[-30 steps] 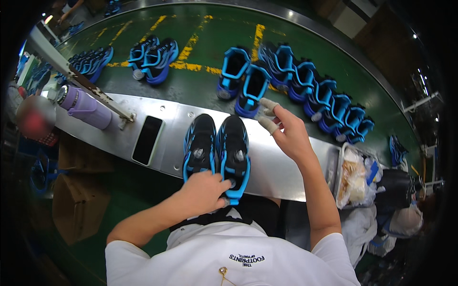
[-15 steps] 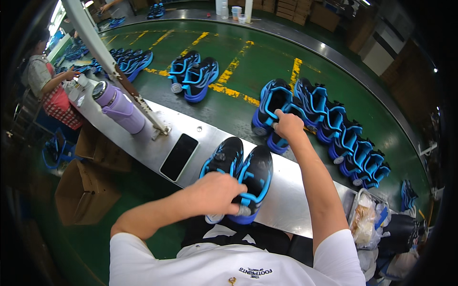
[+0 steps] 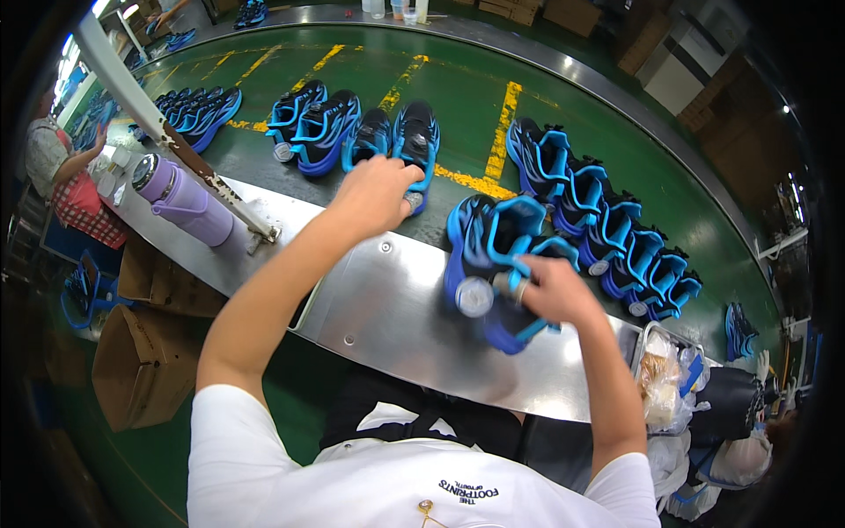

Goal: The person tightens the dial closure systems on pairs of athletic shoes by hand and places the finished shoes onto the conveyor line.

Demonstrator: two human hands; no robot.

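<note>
My left hand (image 3: 377, 195) is closed on the heels of a pair of black-and-blue sneakers (image 3: 415, 141) on the green belt, beyond the metal ledge. In my right hand (image 3: 556, 292) is a second such pair, gripped at the collars. Its left sneaker (image 3: 480, 238) shows a round pale disc at the heel; the other sneaker (image 3: 512, 324) is blurred and tilted over the ledge. Left of my left hand, another pair of sneakers (image 3: 315, 128) stands on the belt. Fingertips of both hands are partly hidden by the shoes.
A metal ledge (image 3: 387, 299) crosses in front of me. On it stand a purple bottle (image 3: 189, 202) and a rusty white post (image 3: 167, 132). More sneakers (image 3: 607, 220) line the green belt (image 3: 370, 66). A wire basket (image 3: 669, 378) and cardboard boxes (image 3: 145, 361) flank me. A co-worker (image 3: 70, 167) is at left.
My left hand has carried its sneakers from the ledge forward onto the belt. My right hand has drawn another pair from the belt toward the ledge. The phone is now mostly behind my left forearm.
</note>
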